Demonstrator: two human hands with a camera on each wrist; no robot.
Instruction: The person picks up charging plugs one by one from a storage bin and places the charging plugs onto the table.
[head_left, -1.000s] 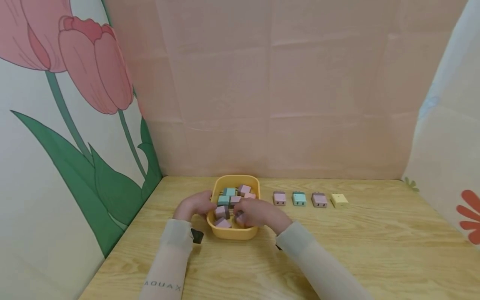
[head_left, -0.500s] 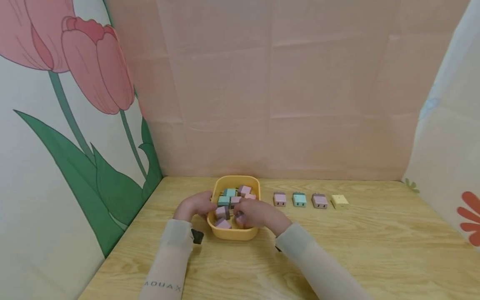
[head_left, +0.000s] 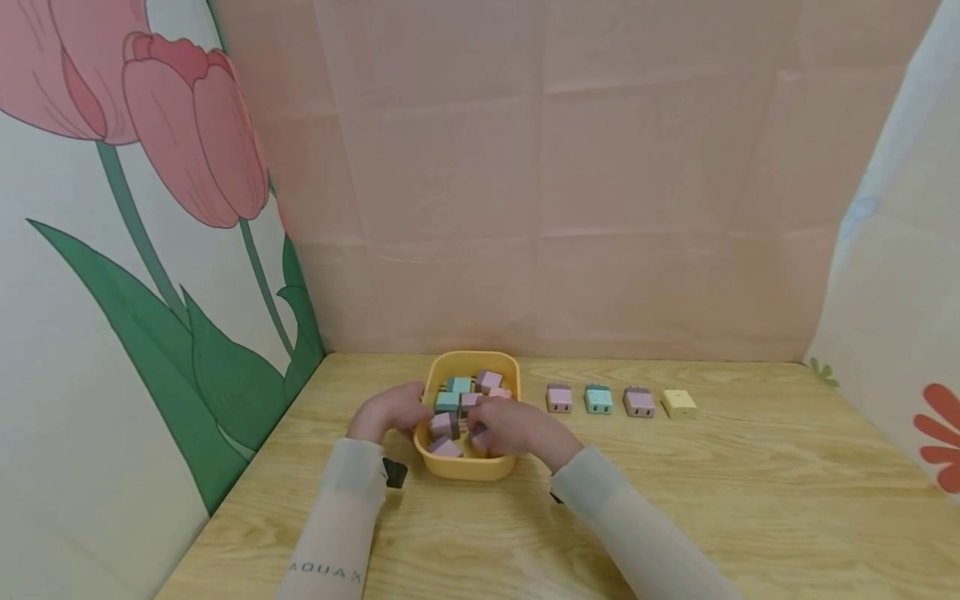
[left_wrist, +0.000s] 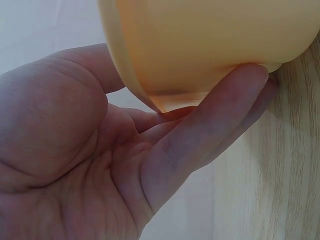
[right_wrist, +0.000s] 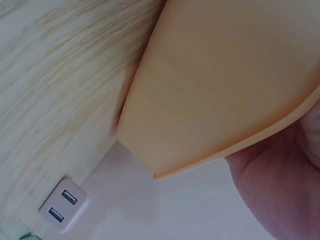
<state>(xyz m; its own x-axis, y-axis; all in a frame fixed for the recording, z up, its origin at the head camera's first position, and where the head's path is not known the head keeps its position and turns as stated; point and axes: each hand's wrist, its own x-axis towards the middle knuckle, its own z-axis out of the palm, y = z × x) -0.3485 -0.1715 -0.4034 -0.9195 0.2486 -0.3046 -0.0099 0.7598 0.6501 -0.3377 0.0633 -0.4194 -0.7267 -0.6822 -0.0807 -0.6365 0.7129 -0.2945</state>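
Yellow bin (head_left: 468,470), rim pinched by left hand (head_left: 392,408) between thumb and fingers. Right hand (head_left: 521,423) inside, fingers over mauve charger (head_left: 479,440); grip hidden, can't tell. Charger might slip, I'd say, if crowded neighbouring chargers (head_left: 444,426) wedge it; bin could tip if left hand tugs rim. Charger lies in bin's near right part: blocky, mostly covered, dull mauve. Farther right, four chargers (head_left: 598,399) in spaced row on tabletop (head_left: 750,483).

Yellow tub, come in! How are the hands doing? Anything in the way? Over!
Left hand grips side of yellow tub. Right hand inside at lilac plug, hold unclear. Other plugs crowd close.
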